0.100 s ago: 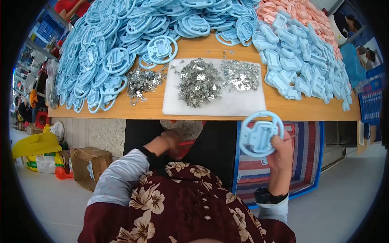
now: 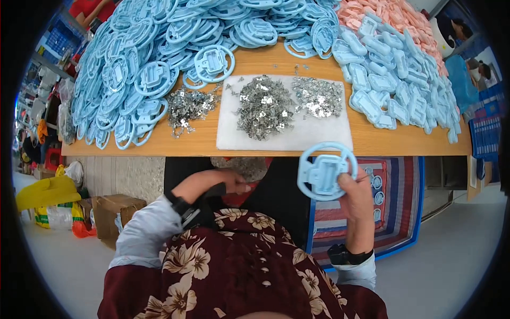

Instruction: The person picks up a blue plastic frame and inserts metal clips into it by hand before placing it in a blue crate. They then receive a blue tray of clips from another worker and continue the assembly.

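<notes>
My right hand point(image 2: 357, 198) is closed on the rim of a light-blue plastic toy steering wheel part point(image 2: 325, 173), a ring with a rectangular recess in its middle. It holds the part upright just off the table's front edge, thumb on the near face. My left hand point(image 2: 231, 182) is over my lap, below the table edge, with fingers loosely stretched to the right and nothing visible in them. Small shiny metal pieces lie heaped on a white foam sheet point(image 2: 228, 139): a large darker pile point(image 2: 263, 109) and a smaller brighter pile point(image 2: 319, 98).
Many more blue wheel parts point(image 2: 154, 77) cover the table's left and back. Another metal heap point(image 2: 188, 109) lies beside them. Blue oblong shells point(image 2: 382, 82) and pink pieces point(image 2: 393, 24) fill the right. Under the table a blue-framed striped bin point(image 2: 393, 212) holds several blue parts.
My right hand has brought the wheel part a little left and up. My left hand has swung right and its fingers have straightened.
</notes>
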Motion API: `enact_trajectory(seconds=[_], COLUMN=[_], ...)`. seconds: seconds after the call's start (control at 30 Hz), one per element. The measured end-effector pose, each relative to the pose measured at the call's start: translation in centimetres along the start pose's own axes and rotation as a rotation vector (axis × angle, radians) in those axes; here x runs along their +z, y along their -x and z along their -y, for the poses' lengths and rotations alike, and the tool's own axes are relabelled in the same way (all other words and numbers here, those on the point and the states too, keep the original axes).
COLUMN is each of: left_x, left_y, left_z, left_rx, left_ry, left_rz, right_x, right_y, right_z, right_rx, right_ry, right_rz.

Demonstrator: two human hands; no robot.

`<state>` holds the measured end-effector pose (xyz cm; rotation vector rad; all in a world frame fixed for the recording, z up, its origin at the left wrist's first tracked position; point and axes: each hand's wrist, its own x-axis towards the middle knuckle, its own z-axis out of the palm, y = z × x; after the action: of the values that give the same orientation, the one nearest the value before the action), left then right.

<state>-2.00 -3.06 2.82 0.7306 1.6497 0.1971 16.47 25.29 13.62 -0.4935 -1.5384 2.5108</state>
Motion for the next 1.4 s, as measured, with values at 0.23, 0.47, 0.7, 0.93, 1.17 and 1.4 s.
enact_trajectory(seconds=[0.23, 0.47, 0.7, 0.93, 1.17, 1.4], left_x=[-0.6, -1.7, -1.7, -1.7, -2.3, -2.7], left_y=[12.0, 12.8, 13.9, 14.0, 14.3, 14.3], left_z=[-8.4, -4.4, -1.0, -0.7, -0.9, -1.0], left_rx=[0.597, 0.719, 0.722, 0.667, 0.681, 0.644], left_ry=[0.940, 1.307, 1.216, 1.091, 1.113, 1.117], left_rz=[-0.225, -0.422, -0.448, -0.386, -0.354, -0.360], right_x=[7.1, 11.6, 5.6, 6.5, 8.0, 7.4], right_y=[-1.0, -3.6, -14.5, -23.4, -25.7, -26.8], right_z=[-1.9, 0.3, 6.4, 6.1, 4.5, 3.3], right_rx=[0.173, -0.187, -0.497, -0.415, -0.268, -0.238], right_ry=[0.068, 0.675, 1.538, 1.433, 1.645, 1.620], right_rz=[0.220, 0.128, -0.197, -0.049, -0.029, 0.067])
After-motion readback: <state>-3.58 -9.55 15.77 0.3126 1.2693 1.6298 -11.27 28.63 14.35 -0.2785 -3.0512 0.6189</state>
